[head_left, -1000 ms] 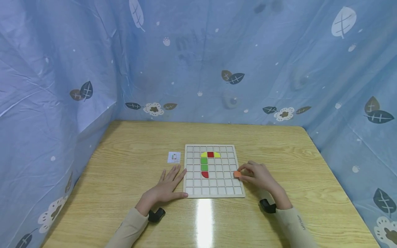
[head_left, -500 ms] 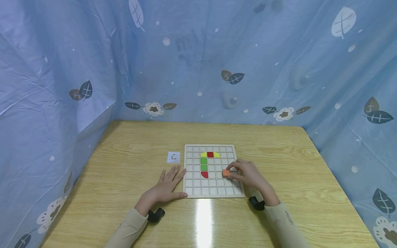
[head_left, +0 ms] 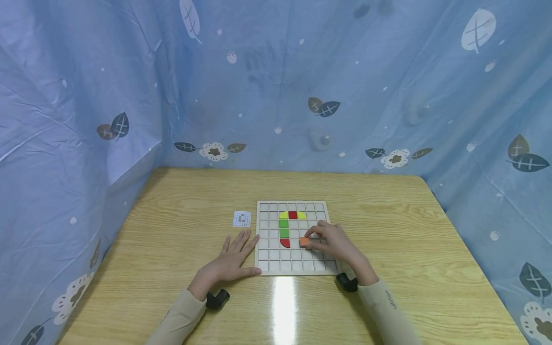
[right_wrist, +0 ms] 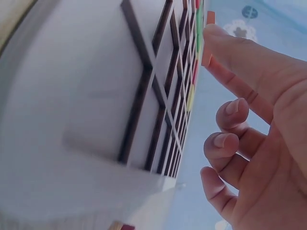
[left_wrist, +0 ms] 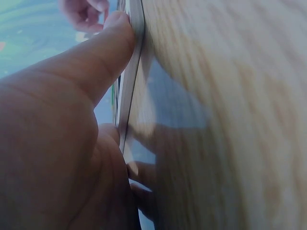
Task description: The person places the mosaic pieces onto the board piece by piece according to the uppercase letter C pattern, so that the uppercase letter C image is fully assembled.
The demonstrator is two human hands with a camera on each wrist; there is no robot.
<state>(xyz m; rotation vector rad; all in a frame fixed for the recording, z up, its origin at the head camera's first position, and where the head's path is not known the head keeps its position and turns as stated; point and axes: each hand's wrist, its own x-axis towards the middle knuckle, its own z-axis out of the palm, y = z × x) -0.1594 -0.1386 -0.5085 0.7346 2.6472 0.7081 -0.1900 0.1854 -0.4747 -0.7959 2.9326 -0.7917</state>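
Observation:
A white grid board (head_left: 269, 266) with a pale wooden frame lies on the table. Several coloured tiles are set in its cells: a red square (head_left: 293, 215) between two yellow rounded tiles (head_left: 283, 215), two green squares (head_left: 283, 228) below, and a red rounded tile (head_left: 285, 243) under them. My right hand (head_left: 334, 242) pinches an orange square tile (head_left: 304, 242) between thumb and index finger, over the board right of the red rounded tile. In the right wrist view the orange tile (right_wrist: 209, 38) stands on edge. My left hand (head_left: 233, 261) lies spread, fingertips and thumb at the board's left edge.
A small card (head_left: 242, 219) printed with a grid and a coloured pattern lies left of the board. The wooden table (head_left: 366, 196) is bounded by a blue patterned curtain (head_left: 267, 96) behind and at the sides. Each wrist wears a black band (head_left: 218, 299).
My right hand has moved left across the board with the orange tile, from its right edge to near the red rounded tile. The left hand has stayed still.

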